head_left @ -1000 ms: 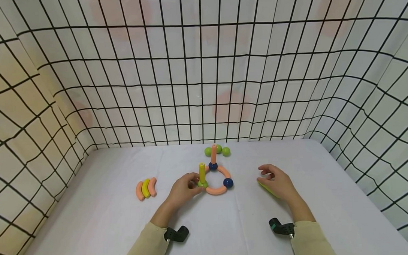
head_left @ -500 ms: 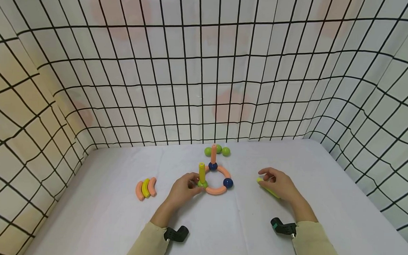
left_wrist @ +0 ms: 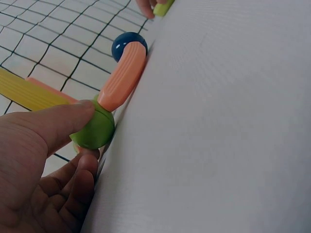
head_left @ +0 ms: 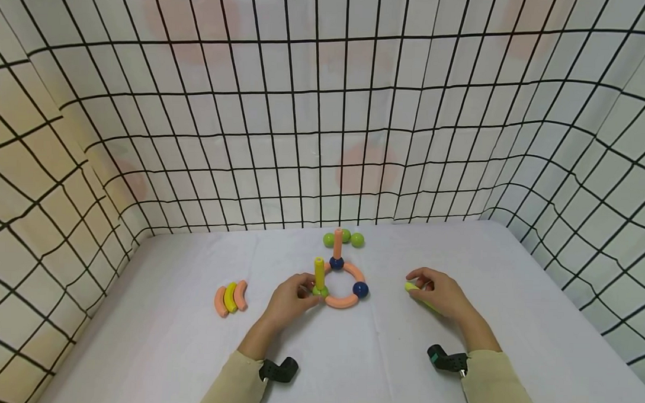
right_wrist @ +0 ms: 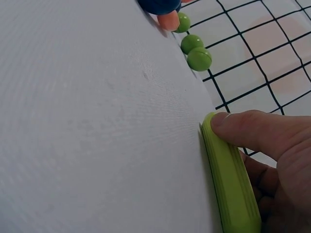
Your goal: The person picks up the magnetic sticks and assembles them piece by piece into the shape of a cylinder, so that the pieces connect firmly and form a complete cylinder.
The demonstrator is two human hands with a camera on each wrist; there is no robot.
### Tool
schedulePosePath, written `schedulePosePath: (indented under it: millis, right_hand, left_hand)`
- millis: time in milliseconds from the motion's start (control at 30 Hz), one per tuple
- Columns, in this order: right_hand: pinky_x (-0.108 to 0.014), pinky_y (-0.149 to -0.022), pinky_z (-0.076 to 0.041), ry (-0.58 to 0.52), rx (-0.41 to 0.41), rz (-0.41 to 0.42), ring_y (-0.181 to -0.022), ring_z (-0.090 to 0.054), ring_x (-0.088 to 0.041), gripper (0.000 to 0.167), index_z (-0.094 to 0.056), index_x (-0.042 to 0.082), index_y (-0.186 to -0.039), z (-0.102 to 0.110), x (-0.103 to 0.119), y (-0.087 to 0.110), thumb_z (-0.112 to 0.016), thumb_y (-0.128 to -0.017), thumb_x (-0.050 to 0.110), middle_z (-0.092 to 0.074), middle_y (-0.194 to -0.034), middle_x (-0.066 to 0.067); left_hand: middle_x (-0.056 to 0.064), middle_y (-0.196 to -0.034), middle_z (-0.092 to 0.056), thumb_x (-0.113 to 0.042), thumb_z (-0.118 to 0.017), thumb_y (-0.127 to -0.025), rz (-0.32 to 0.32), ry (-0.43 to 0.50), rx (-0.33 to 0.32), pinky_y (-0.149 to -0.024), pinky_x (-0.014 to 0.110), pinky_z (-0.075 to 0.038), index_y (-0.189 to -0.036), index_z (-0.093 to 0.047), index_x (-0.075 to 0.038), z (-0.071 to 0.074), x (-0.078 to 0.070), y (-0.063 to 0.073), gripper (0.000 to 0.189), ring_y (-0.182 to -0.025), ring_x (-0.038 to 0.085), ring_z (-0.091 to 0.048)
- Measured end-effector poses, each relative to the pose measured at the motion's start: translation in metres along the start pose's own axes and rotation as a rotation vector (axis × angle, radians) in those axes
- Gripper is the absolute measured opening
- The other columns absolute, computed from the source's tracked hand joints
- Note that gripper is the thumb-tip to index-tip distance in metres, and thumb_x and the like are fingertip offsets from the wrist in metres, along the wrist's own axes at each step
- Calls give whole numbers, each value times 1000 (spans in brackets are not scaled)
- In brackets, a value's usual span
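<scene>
White cloth covers a table, and a person's two bare hands work over it, black net rising at the far edge and both sides. Near the middle lies a ring made of curved orange rods joined by balls: a green ball at left, a far navy ball and a right navy ball. A straight yellow rod stands upright on the green ball; an upright orange rod stands on the far navy one.

The left hand pinches the green ball between thumb and fingers, at the ring's left side. The right hand, well apart to the right of the ring, grips a yellow-green rod, thumb on its far end and fingers curled along its side; whether the rod touches the cloth is hard to tell.

Beyond the ring sit three loose green balls. To the left, three curved pieces lie side by side, yellow between two orange. Both sleeves are beige, with a black wrist device at each cuff.
</scene>
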State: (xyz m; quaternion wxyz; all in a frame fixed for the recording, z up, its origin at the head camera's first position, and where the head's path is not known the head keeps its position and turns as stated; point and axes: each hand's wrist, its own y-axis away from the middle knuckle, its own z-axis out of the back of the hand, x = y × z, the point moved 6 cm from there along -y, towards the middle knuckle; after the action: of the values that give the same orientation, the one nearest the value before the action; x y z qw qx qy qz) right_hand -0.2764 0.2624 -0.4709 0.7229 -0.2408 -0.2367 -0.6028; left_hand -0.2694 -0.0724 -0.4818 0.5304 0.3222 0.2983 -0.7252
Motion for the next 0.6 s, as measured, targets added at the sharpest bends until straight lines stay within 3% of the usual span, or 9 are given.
schedulePosePath:
  millis: [600]
  right_hand:
    - [-31,-77,-44,-18,-7,-19,-88,-55,-16,24,-70,10,-116,2,3,3,-69,-93,19,-66,-99,-5]
  left_hand:
    - [3,-104,-65,-25,-78,-87,7,-7,-1,-69,26,-47,-120,-66,-14,0,0,1,37,-84,13,-57]
